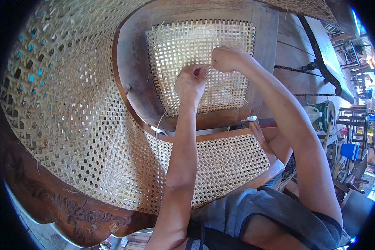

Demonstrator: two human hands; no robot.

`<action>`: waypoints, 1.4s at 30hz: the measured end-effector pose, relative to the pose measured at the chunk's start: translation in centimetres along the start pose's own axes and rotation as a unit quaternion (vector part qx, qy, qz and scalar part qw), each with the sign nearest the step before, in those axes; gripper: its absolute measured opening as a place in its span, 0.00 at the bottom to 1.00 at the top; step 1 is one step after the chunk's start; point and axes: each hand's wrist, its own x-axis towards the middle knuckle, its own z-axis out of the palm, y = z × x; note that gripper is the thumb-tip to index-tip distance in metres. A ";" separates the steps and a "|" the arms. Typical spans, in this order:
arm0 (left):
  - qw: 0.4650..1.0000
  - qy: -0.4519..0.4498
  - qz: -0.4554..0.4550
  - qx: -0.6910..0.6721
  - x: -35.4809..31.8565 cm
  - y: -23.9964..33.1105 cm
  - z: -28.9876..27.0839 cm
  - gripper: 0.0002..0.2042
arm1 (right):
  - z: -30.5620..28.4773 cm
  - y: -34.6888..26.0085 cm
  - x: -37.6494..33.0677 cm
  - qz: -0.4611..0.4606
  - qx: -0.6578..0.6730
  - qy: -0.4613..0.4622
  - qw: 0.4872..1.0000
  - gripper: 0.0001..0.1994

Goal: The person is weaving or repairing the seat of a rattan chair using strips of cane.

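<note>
Gry top (pixel 229 208), blk trim (pixel 254 214), bare arms (pixel 183 162)

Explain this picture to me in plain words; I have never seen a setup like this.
No machine is at work: these are a person's own bare hands, seen from a wide camera worn on the head and looking down. Its lens bends straight edges near the rim. The left hand and right hand are close together over a square-grid cane panel in a wooden frame. Their fingers are curled; whether they pinch a thin strand is too small to tell. Nearer the person and to the left spreads more woven cane, edged with carved wood.
</note>
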 end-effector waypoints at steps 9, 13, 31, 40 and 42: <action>0.971 0.204 0.125 0.025 -1.9 -0.9 3.3 0.02 | -0.3 1.8 -5.3 0.030 -0.114 0.131 0.984 0.09; 0.964 0.203 0.151 0.085 -1.8 -1.2 3.7 0.07 | -0.9 5.0 -6.7 0.026 -0.078 0.298 0.951 0.15; 0.980 0.173 0.063 -0.077 -2.7 -1.8 4.7 0.03 | -2.1 11.7 -5.4 0.100 -0.028 0.396 0.912 0.26; 0.961 0.188 0.197 -0.051 -1.6 1.1 4.4 0.08 | -2.9 13.3 -9.9 0.146 -0.043 0.474 0.867 0.26; 0.922 0.183 0.335 -0.065 0.2 6.3 4.9 0.09 | -2.7 12.0 -12.3 0.123 -0.040 0.495 0.859 0.26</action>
